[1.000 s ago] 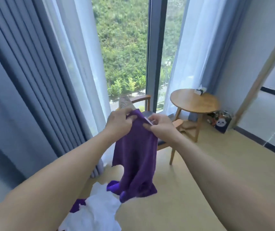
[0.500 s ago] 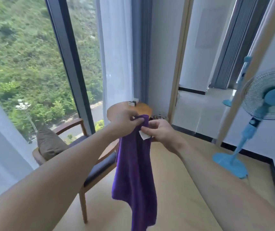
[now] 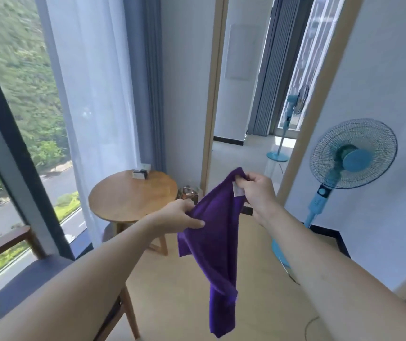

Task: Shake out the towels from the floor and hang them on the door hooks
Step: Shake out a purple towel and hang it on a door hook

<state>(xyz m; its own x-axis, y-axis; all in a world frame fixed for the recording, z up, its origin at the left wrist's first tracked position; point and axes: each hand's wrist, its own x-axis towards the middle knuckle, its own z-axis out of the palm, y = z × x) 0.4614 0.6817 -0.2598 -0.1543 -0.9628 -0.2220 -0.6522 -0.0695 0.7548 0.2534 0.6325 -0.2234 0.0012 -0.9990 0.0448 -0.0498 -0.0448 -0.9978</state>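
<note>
A purple towel [image 3: 215, 242] hangs in the air in front of me, with a small white label near its top corner. My right hand [image 3: 256, 190] pinches that top corner beside the label, held higher. My left hand [image 3: 179, 216] grips the towel's edge lower and to the left, so the top edge slants between the hands. The rest of the cloth droops down toward the floor. No door hooks and no other towels are in view.
A round wooden side table [image 3: 133, 195] with a small box on it stands just beyond my left hand. A blue pedestal fan [image 3: 352, 156] stands at the right by the wall. An open doorway [image 3: 251, 119] lies ahead. A chair [image 3: 12, 242] sits at lower left by the window.
My view has swung right, away from the window and floor pile. My hands have spread apart along the towel's edge, the left dropping lower, the right staying at the labelled corner.
</note>
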